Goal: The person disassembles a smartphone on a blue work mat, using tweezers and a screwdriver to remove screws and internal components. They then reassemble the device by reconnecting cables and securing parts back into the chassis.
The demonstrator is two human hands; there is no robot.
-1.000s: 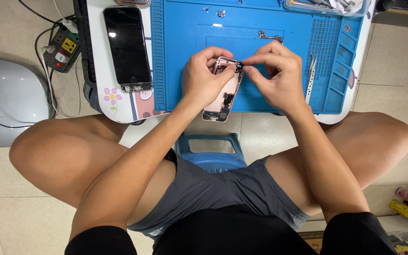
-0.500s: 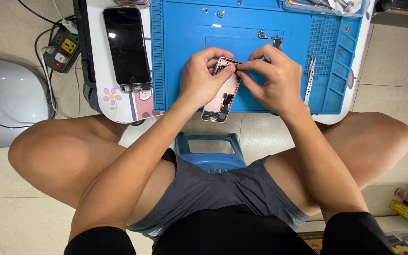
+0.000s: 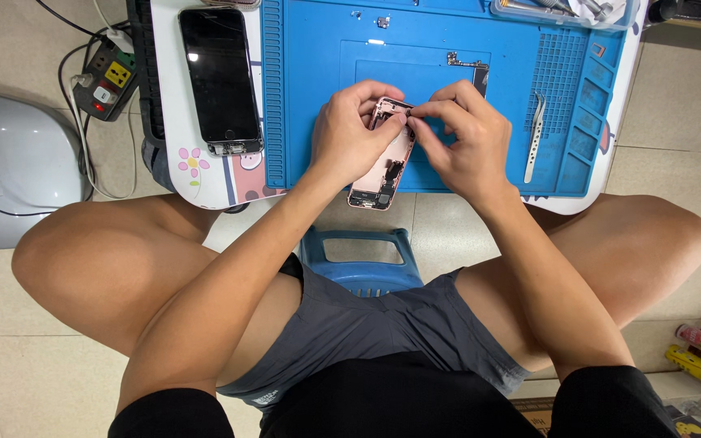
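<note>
My left hand [image 3: 354, 134] grips an opened pink phone housing [image 3: 381, 166] by its left side, holding it over the near edge of a blue repair mat [image 3: 318, 81]. My right hand [image 3: 464, 134] pinches at the housing's top end with thumb and forefinger; whatever small part or tool sits between the fingertips is too small to make out. A detached black phone screen [image 3: 221, 77] lies face up on the white table to the left of the mat.
Metal tweezers [image 3: 534, 134] lie on the mat right of my hands, a small metal part [image 3: 468, 63] beyond them. A power strip [image 3: 107, 81] sits on the floor at left beside a grey object [image 3: 2, 178]. A blue stool [image 3: 359, 255] shows between my knees.
My right hand's fingers have shifted slightly left along the top end of the housing. The left hand and housing stay almost still.
</note>
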